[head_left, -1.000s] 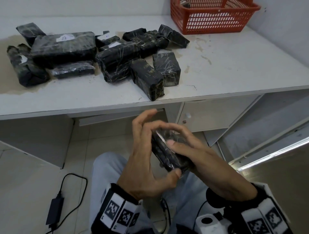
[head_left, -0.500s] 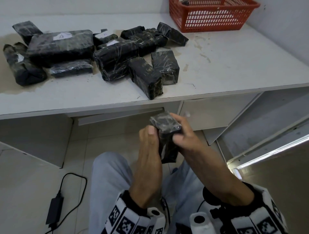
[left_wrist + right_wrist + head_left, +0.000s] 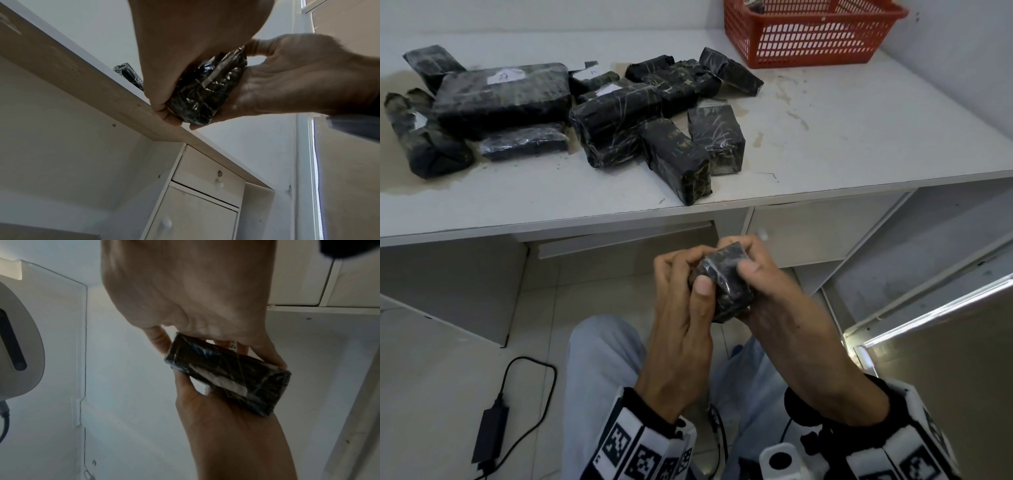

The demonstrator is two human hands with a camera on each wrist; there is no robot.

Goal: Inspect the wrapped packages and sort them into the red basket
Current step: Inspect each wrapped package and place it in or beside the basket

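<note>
Both hands hold one small black wrapped package (image 3: 724,281) below the desk's front edge, above my lap. My left hand (image 3: 681,301) grips its left side, thumb pressed on the near face. My right hand (image 3: 763,277) curls over its top and right side. The left wrist view shows the package (image 3: 207,91) end-on between both palms. In the right wrist view the package (image 3: 228,378) shows a white label under its clear wrap. Several more black packages (image 3: 619,116) lie on the white desk (image 3: 842,144). The red basket (image 3: 811,34) stands at the far right corner.
A black package (image 3: 678,161) lies close to the desk's front edge. A drawer with a white knob (image 3: 219,185) sits under the desk on the right. A black power adapter and cable (image 3: 489,435) lie on the floor at the left.
The package turned in my hands from lying flat to standing on end, then tipped towards me. Both hands rose a little and closed tighter round it.
</note>
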